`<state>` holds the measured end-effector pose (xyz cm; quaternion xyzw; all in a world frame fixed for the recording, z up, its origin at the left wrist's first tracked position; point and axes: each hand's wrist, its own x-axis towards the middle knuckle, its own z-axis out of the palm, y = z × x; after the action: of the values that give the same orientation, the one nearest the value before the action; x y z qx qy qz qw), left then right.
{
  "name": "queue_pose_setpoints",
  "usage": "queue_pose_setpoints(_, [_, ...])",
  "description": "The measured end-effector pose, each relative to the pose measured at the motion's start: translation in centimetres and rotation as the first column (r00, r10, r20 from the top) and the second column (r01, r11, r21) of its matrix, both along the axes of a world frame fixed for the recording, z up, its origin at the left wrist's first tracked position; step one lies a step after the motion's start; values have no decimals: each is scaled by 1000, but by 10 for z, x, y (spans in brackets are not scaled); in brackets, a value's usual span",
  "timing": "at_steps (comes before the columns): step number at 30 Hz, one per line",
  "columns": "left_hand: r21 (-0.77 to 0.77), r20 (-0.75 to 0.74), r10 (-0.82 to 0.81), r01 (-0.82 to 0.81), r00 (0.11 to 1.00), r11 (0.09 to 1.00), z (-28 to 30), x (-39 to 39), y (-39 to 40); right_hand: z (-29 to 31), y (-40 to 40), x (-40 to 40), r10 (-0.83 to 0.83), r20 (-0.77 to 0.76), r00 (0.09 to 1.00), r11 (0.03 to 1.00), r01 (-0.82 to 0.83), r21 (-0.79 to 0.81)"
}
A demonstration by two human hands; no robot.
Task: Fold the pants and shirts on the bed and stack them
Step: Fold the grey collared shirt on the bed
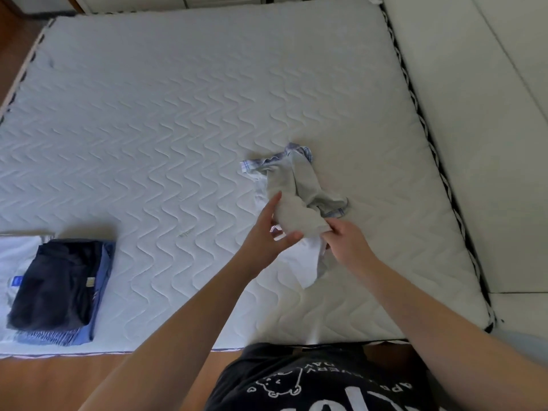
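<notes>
A crumpled pale grey garment (296, 185) with blue-checked trim lies on the white quilted mattress (166, 120), right of centre. My right hand (345, 240) pinches its near end, lifting it slightly, with white fabric hanging below. My left hand (268, 232) touches the same bunch from the left, fingers straight and thumb spread. At the near left edge sits a stack of folded clothes (62, 289), a dark navy piece on top of blue ones.
A white folded item (17, 256) lies under and beside the stack. A cream padded headboard or wall (489, 114) runs along the mattress's right side. Wooden floor (89, 381) shows at the near edge.
</notes>
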<state>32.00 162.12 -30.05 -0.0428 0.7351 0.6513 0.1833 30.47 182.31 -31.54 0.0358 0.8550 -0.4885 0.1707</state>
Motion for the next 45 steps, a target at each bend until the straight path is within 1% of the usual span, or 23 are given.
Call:
queue_pose_setpoints(2, [-42,-97,-46,42,994,998,-3,6,2,17,-7,-3,-74,116,991,977,95,-192])
queue_pose_setpoints(4, [-101,-221,9,-33,975,994,-4,14,6,31,-14,-5,-137,215,967,917,206,-342])
queue_pose_setpoints(6, [-153,-318,83,-138,944,979,-4,23,11,43,-21,-10,-167,255,952,871,263,-415])
queue_pose_setpoints(8, [-174,-328,99,-163,939,971,-4,27,16,55,-26,-14,-173,269,947,853,281,-440])
queue_pose_setpoints(10, [-183,-270,105,-158,957,970,0,23,16,63,-28,-19,-175,248,953,853,273,-446])
queue_pose_setpoints(12, [-232,-242,102,-160,965,959,3,14,12,68,-29,-23,-191,228,955,853,276,-443])
queue_pose_setpoints(14, [-321,-265,47,-134,963,938,7,7,3,72,-31,-28,-208,223,952,856,287,-429])
queue_pose_setpoints(17, [-353,-282,-20,-85,959,932,13,1,-10,73,-33,-32,-231,222,947,876,302,-377])
queue_pose_setpoints(18, [-373,-278,-27,-82,960,924,14,-1,-14,71,-33,-32,-257,204,945,887,314,-338])
queue_pose_setpoints(20, [-436,-276,-38,-90,960,895,16,-4,-23,65,-31,-32,-298,105,949,932,313,-185])
queue_pose_setpoints(22, [-477,-273,-3,-132,962,869,15,-7,-32,59,-28,-29,-303,2,953,953,303,-19])
queue_pose_setpoints(23, [-483,-270,27,-160,963,861,15,-9,-37,57,-27,-29,-309,-28,951,950,310,36])
queue_pose_setpoints(25, [-462,-231,100,-200,968,864,15,-12,-46,53,-24,-28,-308,-2,951,948,307,83])
queue_pose_setpoints(27, [-439,-166,153,-211,974,873,15,-14,-54,50,-20,-26,-276,83,957,961,274,35])
queue_pose_setpoints(29, [-396,-101,166,-193,981,898,14,-14,-64,45,-13,-19,-213,166,963,976,219,-13])
queue_pose_setpoints(32, [-313,-6,96,-93,995,945,13,-12,-81,31,2,-9,-162,263,951,982,182,-53])
queue_pose_setpoints(34, [-318,18,13,-7,1000,948,11,-12,-90,20,10,-2,-165,313,936,975,202,-92])
queue_pose_setpoints(36, [-357,14,-18,21,1000,934,10,-12,-93,9,16,3,-210,306,928,968,242,-70])
queue_pose_setpoints(39, [-419,-19,-25,14,1000,908,8,-8,-85,-5,18,9,-283,239,929,953,301,-42])
queue_pose_setpoints(43, [-393,-8,20,-22,1000,919,4,3,-69,-26,15,10,-398,212,893,908,417,-52])
queue_pose_setpoints(45, [-380,18,52,-41,998,924,1,8,-63,-36,11,9,-416,221,882,900,434,-39])
